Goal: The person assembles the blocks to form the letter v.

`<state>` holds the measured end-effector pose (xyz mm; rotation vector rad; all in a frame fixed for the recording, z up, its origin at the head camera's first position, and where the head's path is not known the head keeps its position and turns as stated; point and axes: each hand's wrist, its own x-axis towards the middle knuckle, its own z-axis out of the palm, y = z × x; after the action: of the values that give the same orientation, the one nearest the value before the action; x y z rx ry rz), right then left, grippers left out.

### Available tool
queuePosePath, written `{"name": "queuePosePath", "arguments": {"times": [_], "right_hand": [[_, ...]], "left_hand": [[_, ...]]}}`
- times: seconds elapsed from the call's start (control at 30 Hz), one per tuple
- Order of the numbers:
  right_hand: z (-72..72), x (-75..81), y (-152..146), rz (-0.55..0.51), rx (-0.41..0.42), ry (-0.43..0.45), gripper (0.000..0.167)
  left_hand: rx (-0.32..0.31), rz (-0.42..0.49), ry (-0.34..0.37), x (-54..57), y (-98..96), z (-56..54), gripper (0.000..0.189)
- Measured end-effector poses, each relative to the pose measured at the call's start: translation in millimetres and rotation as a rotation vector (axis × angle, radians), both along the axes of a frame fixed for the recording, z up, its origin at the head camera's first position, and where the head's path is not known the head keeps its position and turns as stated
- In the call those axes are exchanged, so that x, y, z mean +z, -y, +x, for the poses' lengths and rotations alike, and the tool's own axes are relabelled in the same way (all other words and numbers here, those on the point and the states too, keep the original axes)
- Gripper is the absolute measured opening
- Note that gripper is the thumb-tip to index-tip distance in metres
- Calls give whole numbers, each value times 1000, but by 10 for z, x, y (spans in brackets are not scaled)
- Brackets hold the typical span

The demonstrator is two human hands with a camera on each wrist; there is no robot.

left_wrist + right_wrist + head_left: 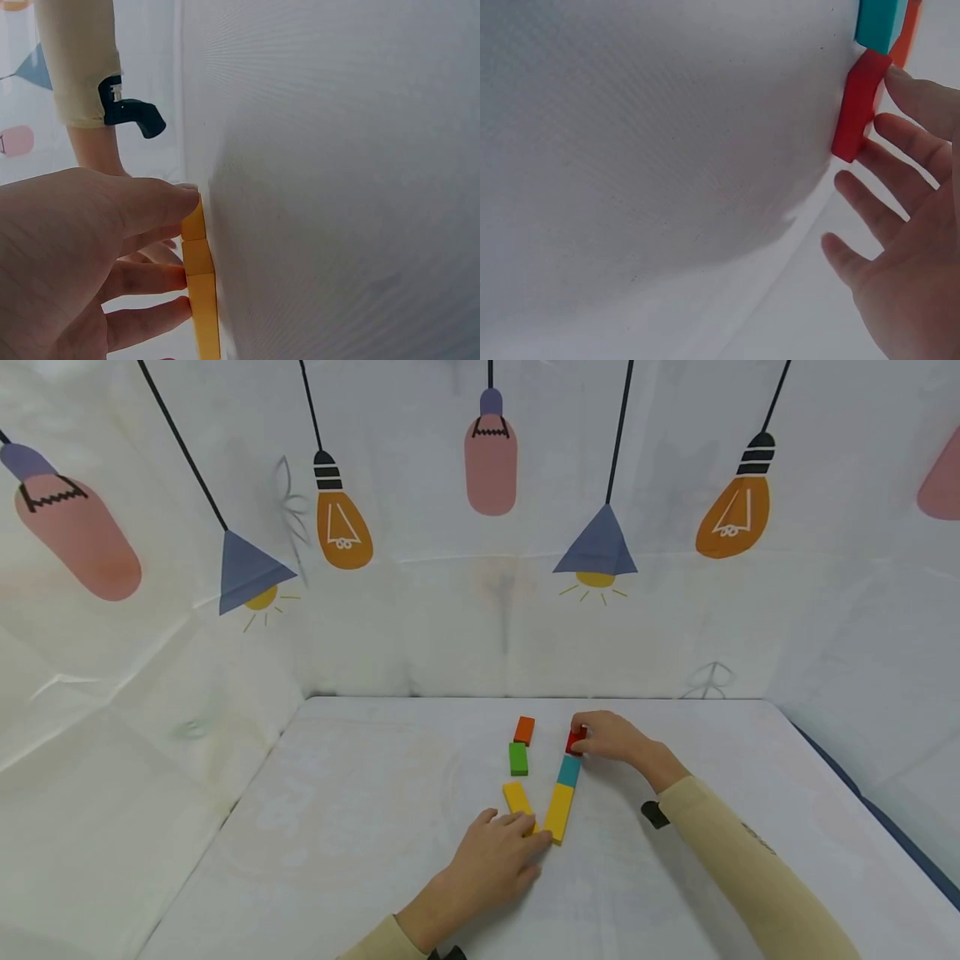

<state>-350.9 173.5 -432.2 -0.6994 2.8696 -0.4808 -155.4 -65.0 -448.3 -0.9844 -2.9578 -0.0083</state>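
Observation:
Two lines of coloured wooden blocks lie on the white table, slanting closer together at the near end. My right hand pinches a red block between thumb and fingertips, at the far end of the right line. Right below it are a teal block and a yellow block. My left hand rests its fingertips on the yellow blocks at the near end, fingers fairly straight, partly covering the left yellow block. Farther up the left line are a green block and an orange block.
The white table meets a pale backdrop printed with hanging lamps at its far edge. A dark camera mount sits at my right wrist. Along the table's right side runs a dark blue strip.

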Motion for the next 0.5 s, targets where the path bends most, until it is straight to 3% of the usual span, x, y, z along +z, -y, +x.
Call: {"name": "queuePosePath", "arguments": {"times": [0.5], "right_hand": [[16, -48, 14, -15, -32, 19, 18]], "left_hand": [[0, 1, -2, -12, -2, -8, 44]]}}
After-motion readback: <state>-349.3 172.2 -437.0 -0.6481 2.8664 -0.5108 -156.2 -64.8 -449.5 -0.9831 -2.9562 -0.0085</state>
